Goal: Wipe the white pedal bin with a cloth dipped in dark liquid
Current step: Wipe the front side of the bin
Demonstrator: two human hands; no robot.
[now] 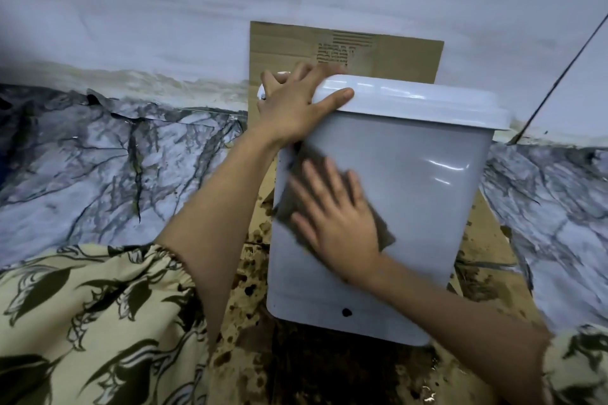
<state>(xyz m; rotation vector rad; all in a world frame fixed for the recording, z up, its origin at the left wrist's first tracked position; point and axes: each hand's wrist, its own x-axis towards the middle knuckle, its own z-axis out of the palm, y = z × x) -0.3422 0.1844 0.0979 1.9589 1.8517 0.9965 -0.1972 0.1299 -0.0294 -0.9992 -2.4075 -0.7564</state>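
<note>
Down on the floor here, grey marble-pattern covering, cracked and peeling where it meets the pale wall. At the lower left, a patterned sleeve, cream with dark leaves. In the middle lies flat cardboard, spattered with dark brown stains, and another sheet of cardboard leans against the wall behind.

On that stained cardboard stands the white pedal bin, tilted toward the camera, lid closed. The left hand grips the lid's left corner, fingers curled over the top edge, thumb lying along the front rim. Below it, the right hand lies flat with fingers spread, pressing a brownish cloth against the bin's front, on its left half; the hand and cloth are blurred. There is one dark spot near the bin's bottom edge. Far right, a thin dark cord slants down the wall.
</note>
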